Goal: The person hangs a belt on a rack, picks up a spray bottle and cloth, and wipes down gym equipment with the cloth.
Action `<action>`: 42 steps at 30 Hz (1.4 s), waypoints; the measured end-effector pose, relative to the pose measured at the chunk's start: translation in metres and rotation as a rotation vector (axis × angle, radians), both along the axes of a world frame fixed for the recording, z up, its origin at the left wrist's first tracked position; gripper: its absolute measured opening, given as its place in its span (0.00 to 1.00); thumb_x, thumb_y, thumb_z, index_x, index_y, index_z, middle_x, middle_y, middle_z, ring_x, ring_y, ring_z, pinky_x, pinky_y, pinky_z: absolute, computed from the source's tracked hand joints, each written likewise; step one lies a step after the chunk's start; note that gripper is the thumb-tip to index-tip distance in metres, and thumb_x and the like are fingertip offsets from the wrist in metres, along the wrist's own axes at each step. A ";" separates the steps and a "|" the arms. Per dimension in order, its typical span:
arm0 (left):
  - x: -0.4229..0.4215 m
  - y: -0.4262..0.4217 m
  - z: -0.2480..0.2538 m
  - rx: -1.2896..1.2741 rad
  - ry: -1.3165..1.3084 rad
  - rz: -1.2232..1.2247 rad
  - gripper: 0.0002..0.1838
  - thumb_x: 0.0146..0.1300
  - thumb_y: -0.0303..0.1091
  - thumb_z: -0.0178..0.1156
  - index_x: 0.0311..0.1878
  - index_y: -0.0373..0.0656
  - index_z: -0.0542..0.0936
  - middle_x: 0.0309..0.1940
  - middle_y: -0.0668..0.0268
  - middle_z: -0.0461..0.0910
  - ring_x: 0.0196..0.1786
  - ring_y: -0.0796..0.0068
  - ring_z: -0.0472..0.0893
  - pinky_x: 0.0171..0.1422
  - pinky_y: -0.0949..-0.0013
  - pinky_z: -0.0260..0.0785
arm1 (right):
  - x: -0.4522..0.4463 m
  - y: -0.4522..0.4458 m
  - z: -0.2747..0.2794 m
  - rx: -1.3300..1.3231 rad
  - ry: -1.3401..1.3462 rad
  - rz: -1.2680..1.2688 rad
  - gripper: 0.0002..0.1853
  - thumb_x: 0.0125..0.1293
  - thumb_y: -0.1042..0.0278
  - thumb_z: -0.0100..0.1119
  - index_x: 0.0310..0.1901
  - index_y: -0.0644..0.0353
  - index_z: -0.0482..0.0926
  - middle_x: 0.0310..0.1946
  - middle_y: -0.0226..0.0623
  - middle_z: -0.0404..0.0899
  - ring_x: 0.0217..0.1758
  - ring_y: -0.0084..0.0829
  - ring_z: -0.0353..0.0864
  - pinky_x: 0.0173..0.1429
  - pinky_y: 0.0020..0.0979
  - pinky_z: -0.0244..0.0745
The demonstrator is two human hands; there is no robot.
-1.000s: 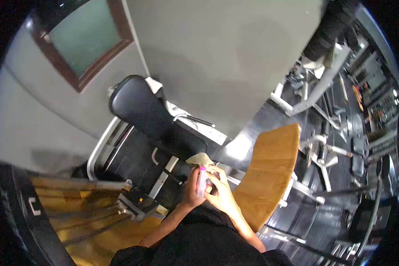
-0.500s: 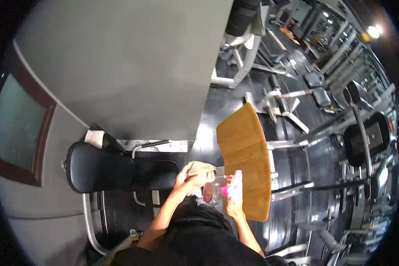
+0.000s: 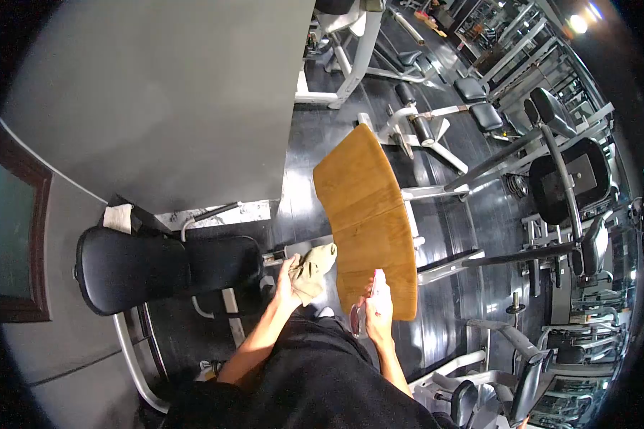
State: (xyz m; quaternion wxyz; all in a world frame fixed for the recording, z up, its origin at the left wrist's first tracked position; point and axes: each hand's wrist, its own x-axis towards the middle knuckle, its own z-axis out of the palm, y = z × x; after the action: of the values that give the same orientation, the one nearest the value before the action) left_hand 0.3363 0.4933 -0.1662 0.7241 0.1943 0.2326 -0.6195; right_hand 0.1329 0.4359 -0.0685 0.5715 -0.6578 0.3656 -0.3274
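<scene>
My left hand (image 3: 285,292) is closed on a crumpled beige-green cloth (image 3: 316,269), which sticks out past the fingers toward the wooden panel. In my right hand (image 3: 379,322) is a spray bottle (image 3: 355,320) with a pink and white trigger head and a clear body. My fingers wrap its neck and hide part of it. The bottle is over the lower end of a curved brown wooden panel (image 3: 368,207), which is joined to grey metal tubing. Whether the cloth touches the panel's near edge, I cannot tell.
To the left stands a black padded bench (image 3: 136,268) with a white cloth (image 3: 118,218) behind it. A grey wall (image 3: 164,100) rises ahead. Gym machines with a black pad (image 3: 579,179) and metal bars fill the right side, above dark shiny flooring (image 3: 451,243).
My view has shifted, so the panel and bench appear farther left and higher. The bottle's clear body has turned closer beneath my right hand. Both hands keep their hold.
</scene>
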 end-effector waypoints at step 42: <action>-0.070 -0.058 -0.057 0.033 -0.209 -0.890 0.18 0.70 0.39 0.42 0.54 0.39 0.72 0.48 0.60 0.79 0.51 0.66 0.78 0.58 0.61 0.71 | 0.006 0.054 0.003 -0.489 0.556 -0.647 0.16 0.55 0.74 0.64 0.46 0.65 0.79 0.23 0.36 0.74 0.22 0.27 0.73 0.30 0.26 0.70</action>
State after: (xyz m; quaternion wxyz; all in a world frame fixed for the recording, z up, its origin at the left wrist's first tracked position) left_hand 0.2662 0.4352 -0.2231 0.4036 0.3486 0.0620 -0.8437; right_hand 0.1393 0.4901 -0.0659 0.1503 -0.6876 0.6023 -0.3765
